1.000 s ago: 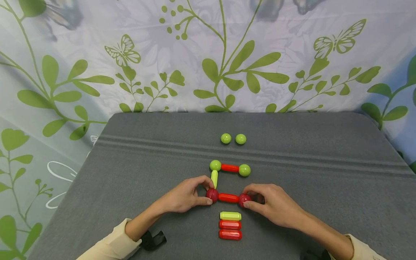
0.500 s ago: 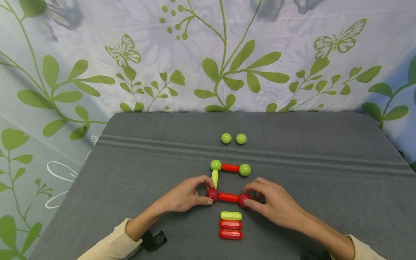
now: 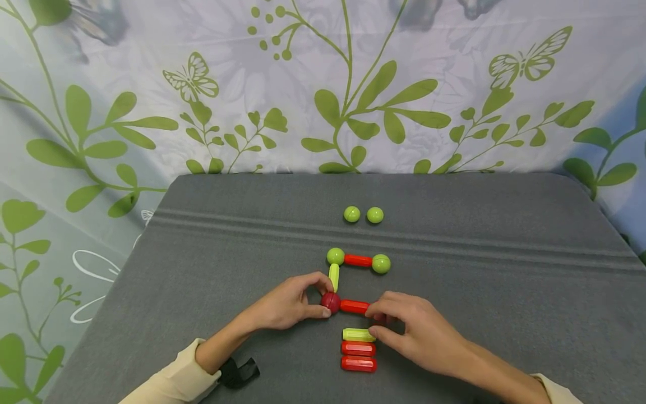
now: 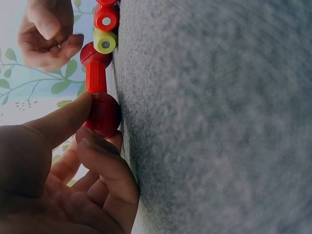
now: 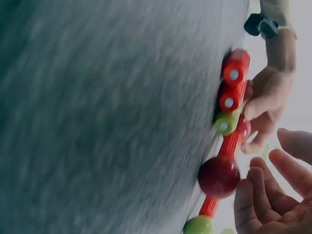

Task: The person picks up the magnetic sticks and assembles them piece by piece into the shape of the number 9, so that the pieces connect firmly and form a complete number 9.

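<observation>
Thumb and fingers of my left hand (image 3: 290,303) pinch a dark red ball (image 3: 330,303) at a corner of a ball-and-stick shape. From that ball a red stick (image 3: 355,306) runs right, and a yellow-green stick (image 3: 334,277) runs back to a green ball (image 3: 335,256). A second dark red ball (image 5: 219,177) ends the red stick; my right hand covers it in the head view. My right hand (image 3: 414,331) hovers over the right end of a loose yellow-green stick (image 3: 356,335), fingers loosely bent and apart, holding nothing.
Two loose red sticks (image 3: 358,356) lie in front of the loose yellow-green one. Behind, another red stick (image 3: 358,260) joins the corner green ball to a right green ball (image 3: 381,264). Two loose green balls (image 3: 363,215) sit farther back on the grey table (image 3: 227,247).
My right hand has let go of the right red ball and moved forward-left toward me, over the loose yellow-green stick. My left hand keeps its pinch on the left red ball.
</observation>
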Demonstrator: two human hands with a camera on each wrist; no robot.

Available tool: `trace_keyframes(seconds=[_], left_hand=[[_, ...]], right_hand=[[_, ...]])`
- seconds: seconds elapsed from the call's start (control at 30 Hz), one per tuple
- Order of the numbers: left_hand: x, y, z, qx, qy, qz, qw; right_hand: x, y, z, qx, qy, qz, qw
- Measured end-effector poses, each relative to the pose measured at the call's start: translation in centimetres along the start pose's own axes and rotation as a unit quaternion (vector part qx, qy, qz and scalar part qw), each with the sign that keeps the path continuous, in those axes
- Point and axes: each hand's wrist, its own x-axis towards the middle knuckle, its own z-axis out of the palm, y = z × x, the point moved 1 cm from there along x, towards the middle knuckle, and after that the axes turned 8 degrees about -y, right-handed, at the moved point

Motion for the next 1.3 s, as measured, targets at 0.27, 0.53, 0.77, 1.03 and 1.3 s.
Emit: trace_keyframes(seconds=[0.27,0.53,0.77,1.03,1.3], left_hand=[[0.0,0.0,0.1,-0.001,0.001,-0.006,1.0],[0.0,-0.1,0.0,-0.002,-0.004,0.0,1.0],[-0.1,-0.1,0.0,-0.001,-0.007,0.002,1.0],[-0.1,0.0,0.0,0.001,-0.006,0.001,1.0],[-0.1,0.0,0.0,0.001,-0.006,-0.002,1.0]], right_hand=[[0.2,-0.4,0.9,0.033,-0.042,0.015,0.998],[0.1,-0.1,1.4,-0.007,-0.039,0.005,0.999],[0.3,0.1,1.6,-0.052,-0.047,0.001,0.998],[0.4,0.2,1.7,-0.072,-0.064,0.016,0.995],[0.4,0.3,1.8,-0.069,-0.059,0.011,0.996]])
